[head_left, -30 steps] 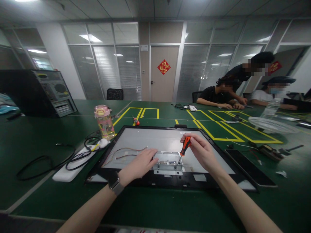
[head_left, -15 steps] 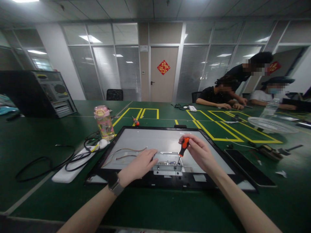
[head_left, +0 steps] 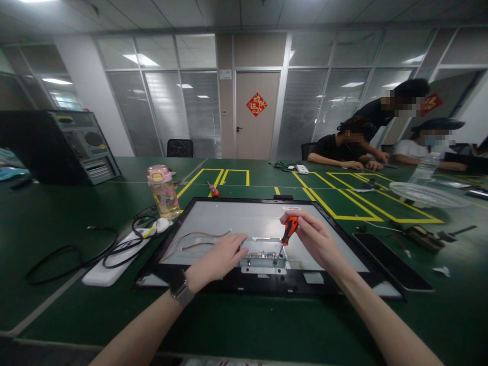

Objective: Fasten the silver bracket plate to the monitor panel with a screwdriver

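Observation:
A black-framed monitor panel (head_left: 213,216) lies face down on the green table, its grey metal back showing. Near its front edge sits a small metal bracket with ports (head_left: 263,251). My left hand (head_left: 219,259) lies flat with fingers stretched, pressing on the panel and touching the bracket's left end. My right hand (head_left: 314,239) is closed round an orange-and-black screwdriver (head_left: 287,231), whose tip stands on the bracket's right part. Thin coloured wires (head_left: 198,239) run across the panel to the left of my left hand.
A pink-lidded bottle (head_left: 163,192) and a white keyboard with black cables (head_left: 114,259) lie to the left. A computer tower (head_left: 63,147) stands far left. A second small screwdriver (head_left: 213,189) lies behind the panel. A black slab (head_left: 391,262) lies right. Three people sit at the far right (head_left: 354,145).
The screwdriver handle has shifted slightly in my right fingers, with its tip staying on the bracket. My left hand has kept its place.

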### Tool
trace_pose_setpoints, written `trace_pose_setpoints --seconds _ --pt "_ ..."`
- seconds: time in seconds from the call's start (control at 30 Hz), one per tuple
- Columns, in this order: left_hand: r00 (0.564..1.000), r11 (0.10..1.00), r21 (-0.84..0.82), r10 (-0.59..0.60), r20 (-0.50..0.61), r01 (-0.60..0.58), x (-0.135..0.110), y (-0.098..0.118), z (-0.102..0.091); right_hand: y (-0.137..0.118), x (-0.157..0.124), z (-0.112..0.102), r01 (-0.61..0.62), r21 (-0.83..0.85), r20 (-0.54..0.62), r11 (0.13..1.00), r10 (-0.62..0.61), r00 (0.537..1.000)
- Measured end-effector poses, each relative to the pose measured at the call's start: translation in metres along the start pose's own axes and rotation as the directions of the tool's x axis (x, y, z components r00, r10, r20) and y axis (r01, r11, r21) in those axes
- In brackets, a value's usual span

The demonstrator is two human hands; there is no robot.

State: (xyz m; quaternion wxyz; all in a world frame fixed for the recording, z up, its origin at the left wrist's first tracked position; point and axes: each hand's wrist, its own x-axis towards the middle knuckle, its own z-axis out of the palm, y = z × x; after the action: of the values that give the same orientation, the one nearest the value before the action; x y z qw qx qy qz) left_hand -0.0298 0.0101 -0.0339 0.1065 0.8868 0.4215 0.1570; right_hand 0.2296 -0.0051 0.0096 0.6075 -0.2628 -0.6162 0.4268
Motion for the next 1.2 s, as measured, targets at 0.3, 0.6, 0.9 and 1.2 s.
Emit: trace_pose_setpoints --seconds 0.3,0.6,0.9,1.2 --pt "1.000 1.000 0.003 0.002 -0.003 -0.002 0.0007 -0.0019 0.0020 0.0017 -0.0009 -0.0029 -0.015 -0.034 0.018 0.999 0.016 1.000" --pt "1.000 1.000 0.009 -0.010 0.002 0.010 -0.0006 0.0054 -0.0045 0.0014 0.0007 -0.0023 -0.037 0.021 0.033 0.999 0.036 0.999" --pt "1.000 1.000 0.009 -0.010 0.010 0.010 -0.0006 0.0019 -0.0020 0.0030 0.0012 -0.0068 0.008 -0.097 0.016 0.995 -0.006 1.000" --pt "1.000 1.000 -0.008 -0.003 0.004 0.003 -0.0004 0.0013 -0.0012 -0.0017 -0.0027 -0.0012 0.179 -0.360 -0.034 0.916 -0.204 0.978"
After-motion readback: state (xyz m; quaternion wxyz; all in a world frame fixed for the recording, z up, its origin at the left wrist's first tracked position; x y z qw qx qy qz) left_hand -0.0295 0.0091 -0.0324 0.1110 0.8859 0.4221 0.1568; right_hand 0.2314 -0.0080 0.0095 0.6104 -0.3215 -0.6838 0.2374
